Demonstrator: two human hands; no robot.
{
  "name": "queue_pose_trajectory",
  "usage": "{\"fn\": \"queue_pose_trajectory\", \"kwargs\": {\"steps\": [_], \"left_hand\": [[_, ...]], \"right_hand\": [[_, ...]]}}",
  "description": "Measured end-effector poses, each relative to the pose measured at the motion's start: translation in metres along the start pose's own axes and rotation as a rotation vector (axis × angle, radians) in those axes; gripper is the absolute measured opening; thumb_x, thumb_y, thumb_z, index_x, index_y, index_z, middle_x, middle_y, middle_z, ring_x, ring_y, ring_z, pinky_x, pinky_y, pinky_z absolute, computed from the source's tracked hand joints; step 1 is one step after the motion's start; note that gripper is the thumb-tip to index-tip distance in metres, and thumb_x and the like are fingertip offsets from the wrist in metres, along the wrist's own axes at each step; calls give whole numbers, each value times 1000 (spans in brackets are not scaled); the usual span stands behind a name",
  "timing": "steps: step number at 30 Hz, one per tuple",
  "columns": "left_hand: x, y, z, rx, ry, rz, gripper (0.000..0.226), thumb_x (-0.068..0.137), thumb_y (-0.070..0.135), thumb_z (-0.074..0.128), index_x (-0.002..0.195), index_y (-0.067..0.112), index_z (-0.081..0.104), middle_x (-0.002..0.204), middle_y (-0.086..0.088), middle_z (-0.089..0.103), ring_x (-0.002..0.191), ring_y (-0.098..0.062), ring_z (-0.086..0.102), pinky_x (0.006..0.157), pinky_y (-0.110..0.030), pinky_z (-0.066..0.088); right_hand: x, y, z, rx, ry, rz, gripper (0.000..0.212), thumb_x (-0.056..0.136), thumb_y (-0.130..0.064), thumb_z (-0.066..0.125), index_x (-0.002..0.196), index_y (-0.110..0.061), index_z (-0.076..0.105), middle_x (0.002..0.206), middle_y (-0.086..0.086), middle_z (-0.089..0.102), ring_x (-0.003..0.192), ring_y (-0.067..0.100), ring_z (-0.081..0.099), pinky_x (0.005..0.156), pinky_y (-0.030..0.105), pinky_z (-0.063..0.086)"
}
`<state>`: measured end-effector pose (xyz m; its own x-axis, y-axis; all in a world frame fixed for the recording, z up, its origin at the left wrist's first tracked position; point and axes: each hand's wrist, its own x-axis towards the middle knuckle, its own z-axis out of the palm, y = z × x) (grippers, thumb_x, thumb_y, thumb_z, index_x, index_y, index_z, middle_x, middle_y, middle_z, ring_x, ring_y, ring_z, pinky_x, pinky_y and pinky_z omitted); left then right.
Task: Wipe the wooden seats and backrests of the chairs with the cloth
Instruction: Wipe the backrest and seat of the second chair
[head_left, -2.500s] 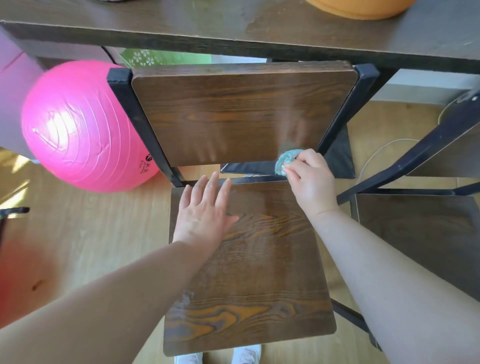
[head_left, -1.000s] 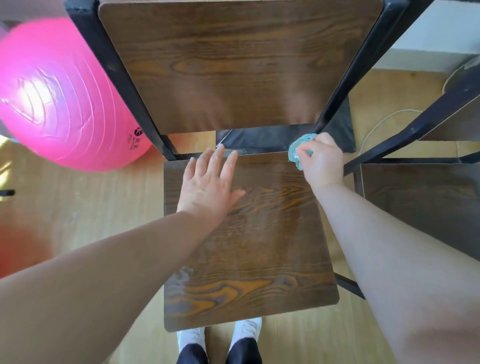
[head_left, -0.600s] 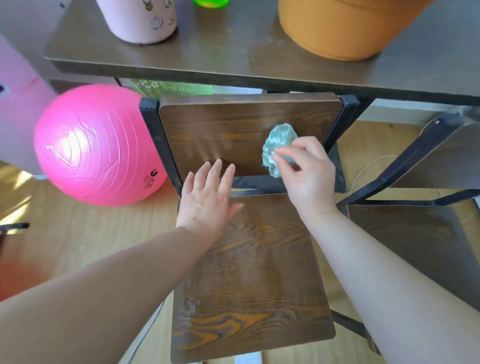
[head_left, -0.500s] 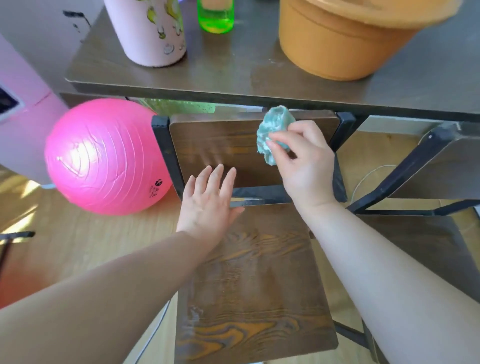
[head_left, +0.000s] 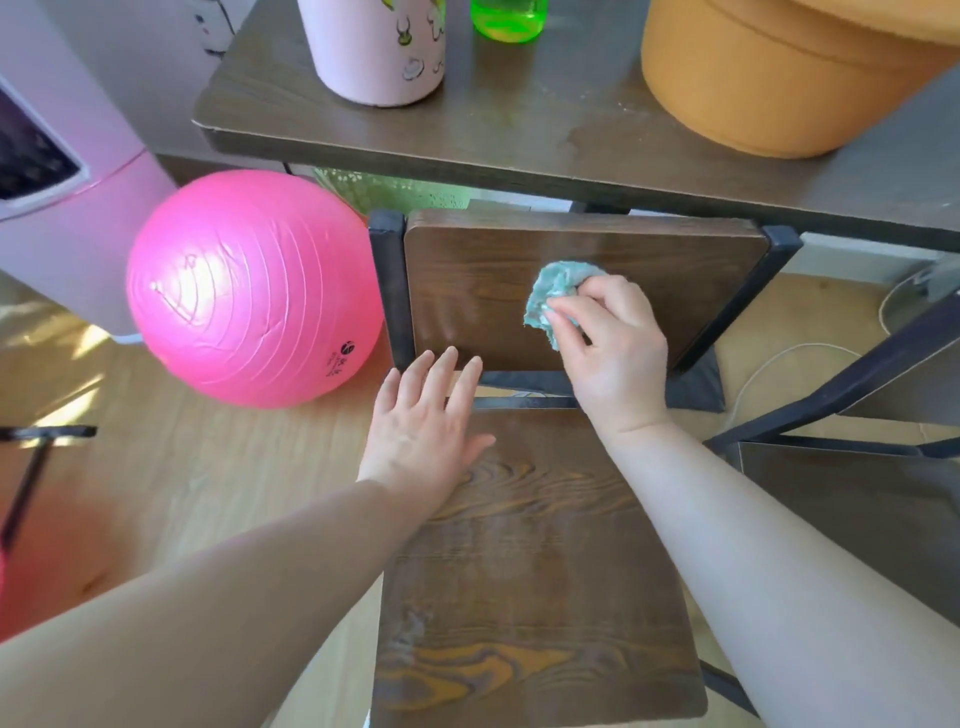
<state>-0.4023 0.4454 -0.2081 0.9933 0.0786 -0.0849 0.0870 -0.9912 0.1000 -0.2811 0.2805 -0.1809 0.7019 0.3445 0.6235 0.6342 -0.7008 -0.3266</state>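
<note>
A dark wooden chair stands in front of me, its seat below and its backrest tucked under a table edge. My right hand grips a crumpled teal cloth and presses it against the middle of the backrest. My left hand rests flat with straight fingers on the seat's far left corner.
A dark table above the chair carries a pink tumbler, a green bottle and an orange pot. A pink exercise ball sits on the floor at left. A second chair's seat stands to the right.
My right hand lifted the cloth from the seat's back right corner onto the backrest, up to its top edge, then down to the middle. My left hand stayed on the seat.
</note>
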Motion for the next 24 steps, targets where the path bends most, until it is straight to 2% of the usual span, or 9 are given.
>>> {"fn": "queue_pose_trajectory", "kwargs": {"steps": [3, 6, 11, 14, 15, 21, 24], "left_hand": [[-9, -6, 14, -16, -23, -22, 82, 91, 60, 47, 155, 24, 7, 161, -3, 13, 148, -26, 9, 120, -47, 11], [-15, -12, 27, 7, -77, -31, 83, 92, 61, 43, 154, 24, 3, 161, -3, 9, 148, -26, 6, 120, -47, 10], [-23, -20, 38, -21, -126, -62, 81, 94, 60, 42, 154, 25, 0, 162, -3, 7, 148, -26, 5, 120, -47, 9], [-26, -21, 37, -21, -122, -60, 80, 94, 60, 41, 154, 25, 1, 162, -3, 7, 148, -27, 5, 120, -47, 10], [-26, -21, 35, -17, -113, -54, 80, 94, 60, 41, 154, 25, 1, 162, -3, 7, 148, -27, 5, 120, -47, 10], [-23, -11, -3, 11, -29, 11, 82, 93, 60, 43, 154, 24, 2, 162, -3, 8, 148, -26, 8, 119, -46, 13], [-21, -6, -30, 20, 7, 67, 82, 93, 60, 42, 154, 25, 0, 162, -3, 6, 148, -26, 5, 120, -47, 11]], "right_hand": [[-38, 10, 25, 18, -131, 42, 12, 90, -15, 65, 89, -8, 74, 92, 5, 61, 84, 25, 56, 73, 31, 49], [-62, 11, 42, 22, -209, 130, 11, 88, -16, 65, 85, -10, 74, 89, 3, 59, 82, 26, 54, 68, 31, 47], [-80, 8, 51, 59, -356, 258, 10, 87, -15, 68, 89, -8, 75, 93, 5, 59, 87, 22, 57, 74, 21, 43], [-85, 9, 49, 137, -490, 474, 12, 87, -21, 71, 93, -12, 75, 98, -3, 58, 91, 12, 57, 71, 2, 35], [-88, 10, 46, 135, -513, 536, 13, 87, -24, 71, 95, -14, 75, 100, -6, 57, 91, 10, 57, 68, 1, 35], [-84, -11, -7, 150, -448, 691, 12, 88, -32, 69, 98, -25, 67, 108, -11, 57, 93, 3, 56, 60, 0, 37], [-63, -25, -50, 218, -323, 763, 27, 85, -30, 74, 104, -28, 54, 105, -12, 59, 91, 2, 60, 59, 4, 40]]}}
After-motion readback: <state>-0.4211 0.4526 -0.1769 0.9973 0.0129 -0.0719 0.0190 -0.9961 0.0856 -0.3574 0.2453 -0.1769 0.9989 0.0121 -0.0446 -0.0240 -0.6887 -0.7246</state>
